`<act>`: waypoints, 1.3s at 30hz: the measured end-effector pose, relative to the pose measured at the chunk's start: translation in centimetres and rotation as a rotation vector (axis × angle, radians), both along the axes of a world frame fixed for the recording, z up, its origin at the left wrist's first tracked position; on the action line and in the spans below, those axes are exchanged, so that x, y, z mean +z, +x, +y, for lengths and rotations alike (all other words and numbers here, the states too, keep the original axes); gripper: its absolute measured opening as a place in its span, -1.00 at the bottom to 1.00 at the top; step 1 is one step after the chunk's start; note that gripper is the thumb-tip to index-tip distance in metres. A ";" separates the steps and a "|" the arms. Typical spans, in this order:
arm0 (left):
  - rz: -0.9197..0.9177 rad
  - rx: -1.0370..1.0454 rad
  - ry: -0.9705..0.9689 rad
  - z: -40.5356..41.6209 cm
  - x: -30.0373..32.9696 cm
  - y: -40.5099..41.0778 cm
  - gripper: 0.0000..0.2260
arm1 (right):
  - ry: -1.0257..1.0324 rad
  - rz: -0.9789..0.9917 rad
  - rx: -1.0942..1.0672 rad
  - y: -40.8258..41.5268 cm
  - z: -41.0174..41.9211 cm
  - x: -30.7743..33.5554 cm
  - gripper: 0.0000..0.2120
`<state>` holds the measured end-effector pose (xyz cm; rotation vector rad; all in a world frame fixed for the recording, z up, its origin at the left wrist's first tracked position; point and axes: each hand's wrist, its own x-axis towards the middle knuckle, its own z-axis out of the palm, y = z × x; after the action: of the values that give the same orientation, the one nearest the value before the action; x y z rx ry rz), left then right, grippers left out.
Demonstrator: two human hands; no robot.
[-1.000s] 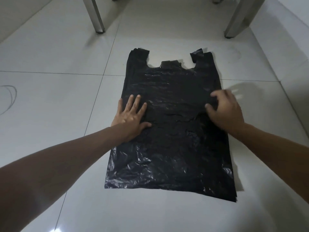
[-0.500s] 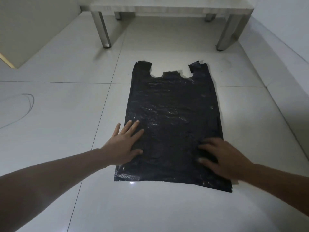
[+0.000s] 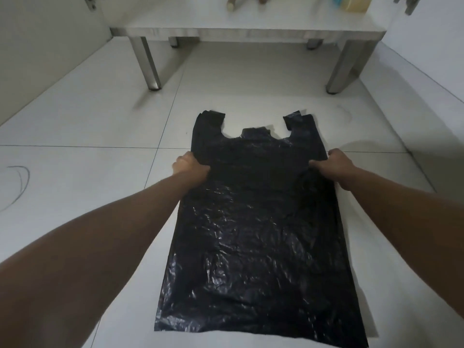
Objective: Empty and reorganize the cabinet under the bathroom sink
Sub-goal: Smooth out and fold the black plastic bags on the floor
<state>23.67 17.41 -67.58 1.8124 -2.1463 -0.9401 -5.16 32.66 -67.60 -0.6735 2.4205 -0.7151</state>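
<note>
1. On the pale tiled floor [image 3: 75, 116] in front of us lies a black, crinkled plastic carrier bag [image 3: 258, 234], spread flat, its two handle loops pointing away from us toward the low shelf.
2. We have both arms stretched forward, and each hand sits on one long side of the bag, just below the handles.
3. Our left hand [image 3: 189, 163] has its grip closed on the bag's left edge: the fingers curl under out of sight and the thumb lies on top of the plastic.
4. Our right hand [image 3: 335, 164] does likewise at the right edge, fingers curled over the border and thumb pressed onto the black film, so its grip too has hold of the bag.
5. Where we hold it, the plastic puckers slightly; the near part of the bag lies flat on the tiles, with glossy wrinkles catching the light.
6. Beyond the handles stands a low white shelf board on grey metal legs [image 3: 247, 31], well apart from the bag.
7. Along the far edge of that board we can make out a few small items, too cropped and blurred to name.
8. A thin curved dark mark [image 3: 21, 177] shows on the tile at far left.
</note>
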 end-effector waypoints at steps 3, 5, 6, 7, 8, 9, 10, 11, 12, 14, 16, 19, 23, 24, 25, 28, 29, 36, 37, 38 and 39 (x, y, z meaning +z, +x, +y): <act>0.205 0.191 0.190 -1.7 -0.4 -0.7 -0.56 | -0.003 -0.015 -0.072 -0.7 -1.3 -0.4 -0.47; 0.311 0.252 0.242 -2.6 -0.4 -1.2 -0.50 | -0.066 -0.123 -0.159 -1.1 -1.8 -0.4 -0.51; 0.361 0.279 0.283 -3.0 -0.4 -1.4 -0.47 | -0.101 -0.194 -0.208 -1.2 -2.0 -0.4 -0.54; 0.405 0.311 0.333 -3.5 -0.3 -1.5 -0.46 | -0.122 -0.254 -0.251 -1.3 -2.2 -0.3 -0.57; 0.443 0.346 0.381 -3.9 -0.2 -1.5 -0.46 | -0.126 -0.302 -0.281 -1.4 -2.3 -0.2 -0.59; 0.468 0.381 0.414 -4.3 -0.1 -1.5 -0.47 | -0.124 -0.345 -0.306 -1.6 -2.5 -0.1 -0.59; 0.478 0.405 0.433 -4.6 0.1 -1.5 -0.50 | -0.133 -0.378 -0.322 -1.7 -2.6 -0.1 -0.58; 0.487 0.421 0.446 -5.0 0.2 -1.5 -0.53 | -0.148 -0.402 -0.330 -1.8 -2.7 0.1 -0.58; 0.496 0.427 0.466 -5.4 0.3 -1.5 -0.55 | -0.167 -0.421 -0.325 -2.0 -2.8 0.3 -0.57; 0.533 0.400 0.541 -6.1 0.9 -1.5 -0.53 | -0.219 -0.449 -0.300 -2.5 -2.8 0.7 -0.58; 0.574 0.362 0.585 -6.6 1.7 -1.3 -0.55 | -0.298 -0.481 -0.274 -2.7 -2.5 1.3 -0.62; 0.658 0.246 0.524 -6.3 3.4 -1.0 -0.67 | -0.410 -0.523 -0.233 -2.3 -1.5 2.5 -0.64; 0.780 0.059 0.460 -4.7 5.1 0.9 -0.64 | -0.541 -0.480 -0.117 -1.1 1.1 4.3 -0.67; 0.803 0.036 0.434 -4.1 5.4 1.7 -0.67 | -0.571 -0.466 -0.092 -0.6 1.9 4.8 -0.68; 0.820 0.019 0.387 -3.2 5.5 2.7 -0.71 | -0.593 -0.454 -0.060 -0.1 3.0 5.2 -0.68; 0.751 -0.081 0.147 0.3 5.2 5.7 -0.77 | -0.525 -0.331 0.084 1.4 6.7 5.7 -0.72; 0.706 -0.116 0.112 1.6 5.0 6.9 -0.70 | -0.446 -0.266 0.148 2.0 8.1 5.9 -0.73; 0.116 -0.678 0.047 9.2 2.3 15.9 -0.07 | 0.127 -0.106 0.601 5.1 16.1 6.7 -0.51; -0.022 -0.803 0.030 9.6 2.1 16.8 0.00 | 0.215 -0.052 0.700 5.2 16.9 6.4 -0.41; -0.178 -0.896 0.016 9.8 1.9 17.4 0.00 | 0.293 -0.018 0.785 5.4 17.7 6.1 -0.30; -0.289 -0.928 0.023 10.1 1.9 17.8 0.00 | 0.360 -0.023 0.845 5.8 18.4 6.0 -0.19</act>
<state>41.46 27.46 -65.69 0.9253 -3.2438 -0.8581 0.66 51.02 -61.64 -1.3674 1.8836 0.0572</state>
